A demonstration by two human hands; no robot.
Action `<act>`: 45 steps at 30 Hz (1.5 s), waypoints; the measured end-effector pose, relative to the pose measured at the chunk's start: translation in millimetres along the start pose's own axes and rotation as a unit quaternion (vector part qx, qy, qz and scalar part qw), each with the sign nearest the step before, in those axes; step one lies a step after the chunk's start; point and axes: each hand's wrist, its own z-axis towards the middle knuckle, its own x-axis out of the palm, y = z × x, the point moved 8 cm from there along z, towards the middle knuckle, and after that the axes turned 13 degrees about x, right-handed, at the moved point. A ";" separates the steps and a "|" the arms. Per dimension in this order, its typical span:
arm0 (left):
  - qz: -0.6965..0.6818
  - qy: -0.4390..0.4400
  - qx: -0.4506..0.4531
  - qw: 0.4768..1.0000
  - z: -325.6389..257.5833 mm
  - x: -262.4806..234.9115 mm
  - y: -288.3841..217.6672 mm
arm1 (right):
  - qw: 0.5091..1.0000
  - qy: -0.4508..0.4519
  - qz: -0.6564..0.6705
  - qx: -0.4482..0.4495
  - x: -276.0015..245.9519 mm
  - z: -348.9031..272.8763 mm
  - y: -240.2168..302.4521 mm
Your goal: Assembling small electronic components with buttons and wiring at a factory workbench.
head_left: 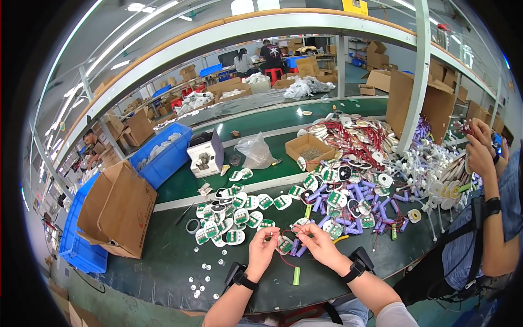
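Observation:
My left hand (263, 250) is raised just above the bench, its thumb and fingertips pinched on something too small to make out. Opposite it, my right hand (318, 245) pinches a thin red wire (290, 230). Below and between the hands a green cylindrical battery cell (296, 276) lies on the dark bench mat, with a red lead running up from it. A white round part with a green circuit board (284, 244) lies between my hands, beside purple battery cells (298, 248). Both wrists wear black straps with dark devices.
White parts with green boards (234, 215) are heaped left of centre. Purple cells (354, 196), red-wired parts (359, 136) and white cabled parts (430, 174) pile up rightward. Small white discs (200, 279) lie front left. A carton (121, 210) stands left; a co-worker's hands (482, 147) work at right.

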 end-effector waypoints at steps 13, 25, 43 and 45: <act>-0.267 0.063 -0.233 0.933 -3.8 11.4 -0.3 | 0.996 -0.005 0.085 -0.013 -9.9 2.7 -0.2; -0.047 0.183 -0.166 0.968 -1.0 6.9 -7.9 | 0.941 -0.158 -0.297 -0.029 -13.4 -10.7 29.9; -0.091 0.095 -0.110 0.985 -4.6 15.1 -10.6 | 0.989 0.119 -0.016 0.087 48.7 -16.3 -5.5; -0.077 0.091 -0.099 0.988 -3.7 13.8 -10.2 | 0.988 0.115 -0.043 0.095 48.7 -16.8 -5.3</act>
